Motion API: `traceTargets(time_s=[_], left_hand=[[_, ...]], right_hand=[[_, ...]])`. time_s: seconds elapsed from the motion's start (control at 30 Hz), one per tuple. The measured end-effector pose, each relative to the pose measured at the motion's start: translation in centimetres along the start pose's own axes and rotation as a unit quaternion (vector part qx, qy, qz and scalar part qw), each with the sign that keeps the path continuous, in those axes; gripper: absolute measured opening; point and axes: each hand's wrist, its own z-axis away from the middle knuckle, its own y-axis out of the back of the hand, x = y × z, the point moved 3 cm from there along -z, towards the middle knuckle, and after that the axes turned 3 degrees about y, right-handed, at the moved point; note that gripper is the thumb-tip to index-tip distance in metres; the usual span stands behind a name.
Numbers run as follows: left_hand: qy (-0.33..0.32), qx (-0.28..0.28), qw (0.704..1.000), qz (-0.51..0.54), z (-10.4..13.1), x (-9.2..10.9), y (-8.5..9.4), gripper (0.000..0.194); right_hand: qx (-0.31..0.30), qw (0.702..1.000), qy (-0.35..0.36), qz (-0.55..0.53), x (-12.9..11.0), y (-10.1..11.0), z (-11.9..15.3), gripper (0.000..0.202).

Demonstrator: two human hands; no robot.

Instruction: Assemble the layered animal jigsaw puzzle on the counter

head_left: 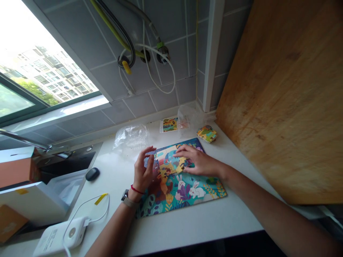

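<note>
On white counter (118, 169) | 1 puzzle board (173, 189), 2 printed rabbits (197, 191) | 1 piece stack (207, 134) | left grip (142, 170) apart | right grip (199, 162) apart

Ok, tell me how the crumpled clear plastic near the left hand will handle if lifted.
The clear plastic would likely sag or crumple, its creases suggesting thin film. Looking thin and see-through, it's probably light too.

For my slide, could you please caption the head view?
Two hands at a colourful rabbit puzzle on a white counter, with stacked pieces nearby.
</note>
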Motion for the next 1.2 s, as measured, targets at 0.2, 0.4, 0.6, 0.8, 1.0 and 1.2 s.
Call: traceTargets(time_s=[0.2,0.4,0.6,0.8,1.0,1.2], left_hand=[[-0.042,-0.086,0.994,-0.061,-0.6,0.3,-0.2,0.022],[-0.097,-0.212,0.966,-0.108,0.1,0.5,-1.6,0.020],[-0.102,-0.237,0.958,-0.125,0.3,0.1,-2.0,0.027],[-0.099,-0.248,0.956,-0.120,0.1,-0.3,-1.5,0.044],[-0.100,-0.261,0.950,-0.136,0.1,-0.2,-1.6,0.041],[-0.100,-0.285,0.943,-0.136,-0.1,-0.1,-1.2,0.031]], right_hand=[[0.034,0.995,-0.075,0.062,1.2,-0.5,0.1,0.051],[-0.012,0.993,-0.071,0.098,0.0,-0.8,-0.1,0.051],[-0.059,0.985,-0.070,0.145,-1.1,-1.7,0.0,0.053],[-0.123,0.985,-0.016,0.120,-1.8,-2.9,0.0,0.058],[-0.154,0.980,0.003,0.123,-2.5,-4.1,0.1,0.062],[-0.159,0.979,0.003,0.126,-2.7,-4.1,0.2,0.063]])
